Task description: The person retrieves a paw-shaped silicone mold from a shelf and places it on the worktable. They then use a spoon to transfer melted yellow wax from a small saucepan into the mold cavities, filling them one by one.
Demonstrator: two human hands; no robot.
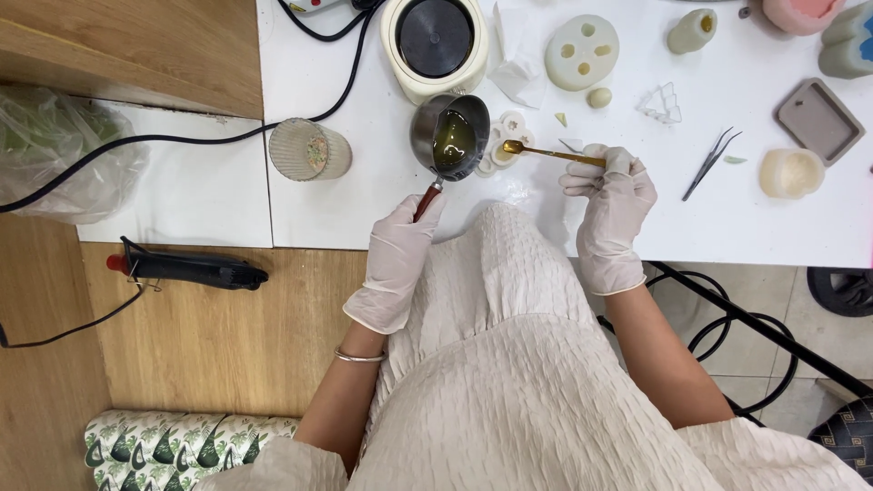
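My left hand (400, 250), in a white glove, grips the red-brown handle of a small steel pot (449, 136) holding yellowish-green liquid, tilted over the white table (364, 200). In my gloved right hand (614, 195) is a thin gold spoon (546, 152); its bowl rests over a small white flower-shaped mould (506, 136) just right of the pot. Part of the mould is hidden behind the pot's rim.
A round hot plate (435, 41) with black cable stands behind the pot. A ribbed glass jar (309, 150) lies to the left. Black tweezers (711, 162), several silicone moulds (582, 52), a grey square tray (818, 120) and a cream candle (791, 173) sit right. A black heat gun (191, 268) lies left.
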